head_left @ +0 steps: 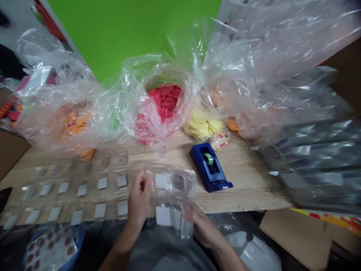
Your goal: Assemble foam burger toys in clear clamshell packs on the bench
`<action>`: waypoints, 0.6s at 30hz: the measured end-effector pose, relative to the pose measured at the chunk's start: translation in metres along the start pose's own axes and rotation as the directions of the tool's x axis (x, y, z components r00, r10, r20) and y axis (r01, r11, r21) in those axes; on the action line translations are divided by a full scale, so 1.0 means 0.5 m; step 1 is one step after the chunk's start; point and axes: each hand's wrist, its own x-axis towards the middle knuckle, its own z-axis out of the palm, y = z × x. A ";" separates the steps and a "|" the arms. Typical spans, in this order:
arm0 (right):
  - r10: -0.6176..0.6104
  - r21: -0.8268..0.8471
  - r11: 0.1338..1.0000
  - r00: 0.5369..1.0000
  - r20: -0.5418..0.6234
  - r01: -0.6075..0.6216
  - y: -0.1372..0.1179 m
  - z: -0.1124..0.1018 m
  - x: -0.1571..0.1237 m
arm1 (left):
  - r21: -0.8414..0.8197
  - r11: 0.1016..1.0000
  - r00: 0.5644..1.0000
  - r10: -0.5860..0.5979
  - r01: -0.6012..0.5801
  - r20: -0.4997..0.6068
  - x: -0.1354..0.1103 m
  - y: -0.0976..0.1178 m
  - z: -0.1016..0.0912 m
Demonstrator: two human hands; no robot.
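Observation:
Clear plastic blister trays (176, 194) with white square pieces in them are right in front of me at the table's front edge, blurred. My left hand (138, 195) is closed at their left side, its fingers curled on the rim. At the lower right, my right hand (200, 224) pinches the trays' edge; its fingertips are partly smeared. More clear trays with white squares (102, 183) lie in rows on the table to the left. A blue tape dispenser (207, 167) with a roll of tape stands just right of the trays.
Open plastic bags along the back hold red pieces (165, 99), yellow pieces (204, 124) and orange pieces (76, 124). Stacked clear trays (318, 162) stand at the right. A green panel (135, 34) rises behind. Cardboard (296, 233) lies below the table edge.

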 end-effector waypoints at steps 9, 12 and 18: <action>0.040 0.044 0.998 0.999 0.012 -0.040 -0.075 -0.063 0.037 | 0.801 0.581 0.929 0.359 -0.143 -0.094 0.063 -0.021 -0.031; 0.038 0.028 0.999 0.999 -0.011 -0.038 -0.084 -0.101 0.029 | 0.922 0.378 0.914 0.398 -0.082 -0.082 0.061 -0.033 -0.025; 0.001 -0.088 0.996 0.979 -0.204 -0.019 -0.123 -0.181 0.008 | 0.932 0.353 0.839 0.530 -0.085 -0.124 0.067 -0.036 -0.017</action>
